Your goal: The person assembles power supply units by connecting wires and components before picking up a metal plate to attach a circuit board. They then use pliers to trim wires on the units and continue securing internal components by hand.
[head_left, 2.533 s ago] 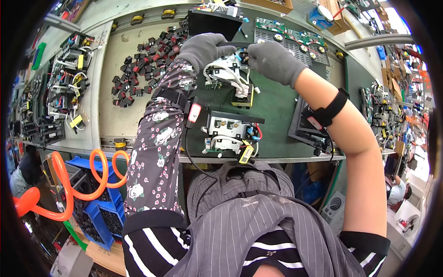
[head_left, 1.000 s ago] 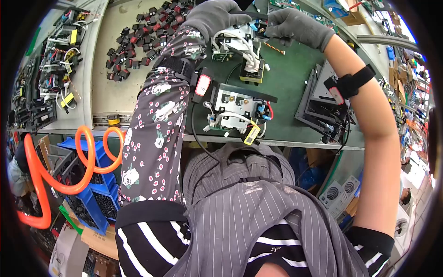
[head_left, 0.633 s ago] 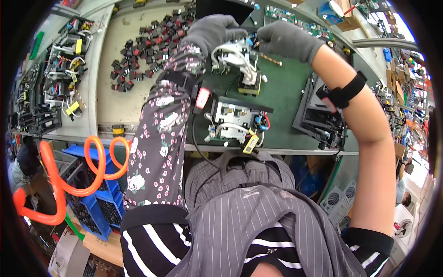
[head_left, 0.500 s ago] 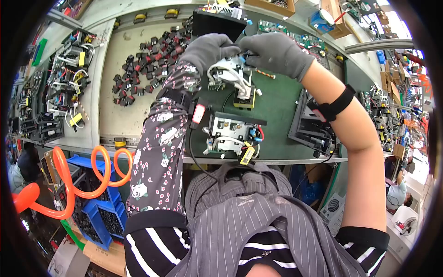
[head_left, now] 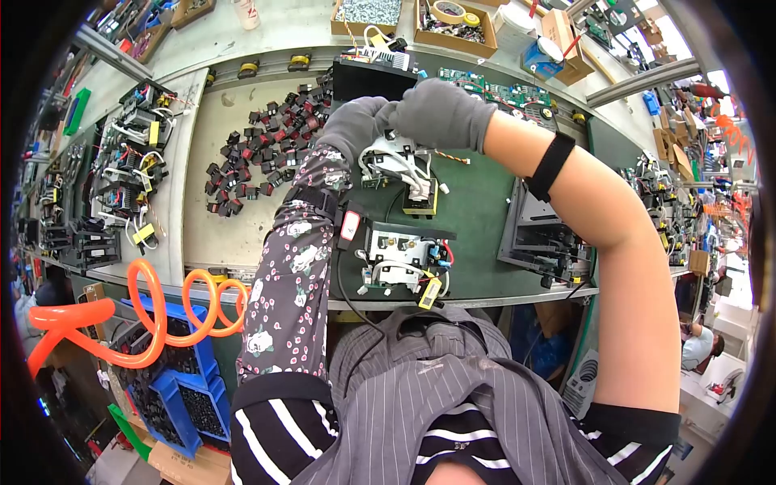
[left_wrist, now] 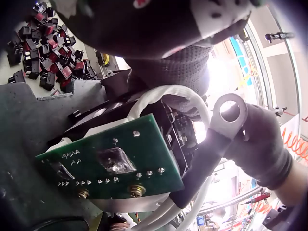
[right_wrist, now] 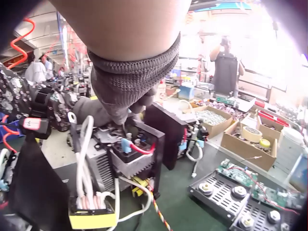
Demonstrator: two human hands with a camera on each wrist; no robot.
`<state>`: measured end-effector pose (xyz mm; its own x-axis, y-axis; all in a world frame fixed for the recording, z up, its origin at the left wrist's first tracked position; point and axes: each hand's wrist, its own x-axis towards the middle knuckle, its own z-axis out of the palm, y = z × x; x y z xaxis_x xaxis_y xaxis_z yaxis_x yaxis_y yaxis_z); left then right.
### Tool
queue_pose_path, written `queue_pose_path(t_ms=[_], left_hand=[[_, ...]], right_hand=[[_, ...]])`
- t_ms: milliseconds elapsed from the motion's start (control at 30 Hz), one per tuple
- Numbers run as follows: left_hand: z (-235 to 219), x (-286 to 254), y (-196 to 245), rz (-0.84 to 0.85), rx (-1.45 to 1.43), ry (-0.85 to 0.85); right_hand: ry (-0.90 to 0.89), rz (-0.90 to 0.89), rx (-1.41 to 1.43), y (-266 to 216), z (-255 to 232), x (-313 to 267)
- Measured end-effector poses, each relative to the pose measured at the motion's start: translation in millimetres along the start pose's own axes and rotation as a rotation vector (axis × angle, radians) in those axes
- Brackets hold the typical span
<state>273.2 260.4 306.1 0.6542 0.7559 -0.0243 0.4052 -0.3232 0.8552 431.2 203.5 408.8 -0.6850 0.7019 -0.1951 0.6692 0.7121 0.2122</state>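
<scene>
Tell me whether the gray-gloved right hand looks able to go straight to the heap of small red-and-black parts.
Probably not straight across: the gray-gloved left hand and its dark flower-print sleeve lie between the right hand and that heap.

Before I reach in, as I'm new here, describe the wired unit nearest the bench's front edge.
Find the front edge of the green bench top. Just behind it sits a silvery unit with a red wire and a yellow tag. A similar unit lies beyond, at the left hand and right hand; neither touches this one.
</scene>
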Motion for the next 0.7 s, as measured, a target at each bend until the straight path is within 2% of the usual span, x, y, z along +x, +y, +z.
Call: queue_pose_path(t_ms=[33,133,200,433,500,533,600,633,667,700], left_hand=[[-2.8,-1.9,5.9,0.01,0.037,0.008],[-0.7,2.1,4.0,-0.025,0.11,0.023],[-0.4,0.9,5.2,-0.02,0.112,0.03],[-1.6,-0.1,6.1,0.021,0.114,0.053],[-2.0,-1.9,9.1,0.012,0.098,0.048],[-1.6,-2.2,8.5,0.008,0.096,0.048],[-2.4,0.7,7.1,0.002,0.144,0.036],[-2.1,1.5,6.3,0.002,0.15,0.031],[-1.8,2.2,6.3,0.002,0.147,0.035],[-1.1,2.3,6.2,-0.015,0.117,0.026]], right_hand=[[-0.013,0.061,-0.019,2.6,-4.7,-1.7],[-0.066,0.062,-0.138,19.2,17.0,-6.0],[-0.112,0.044,-0.149,17.4,11.7,-9.1],[0.03,0.103,-0.163,9.3,6.6,-7.5],[-0.094,0.117,-0.139,7.7,2.9,-4.1],[-0.096,0.115,-0.136,6.1,1.3,-4.0],[-0.287,0.182,0.017,-2.2,-8.1,-4.1],[-0.372,0.292,0.061,-11.3,-10.6,-0.4],[-0.374,0.29,0.057,-18.1,-10.9,-0.3],[-0.354,0.436,0.181,-25.5,-8.9,-0.6]])
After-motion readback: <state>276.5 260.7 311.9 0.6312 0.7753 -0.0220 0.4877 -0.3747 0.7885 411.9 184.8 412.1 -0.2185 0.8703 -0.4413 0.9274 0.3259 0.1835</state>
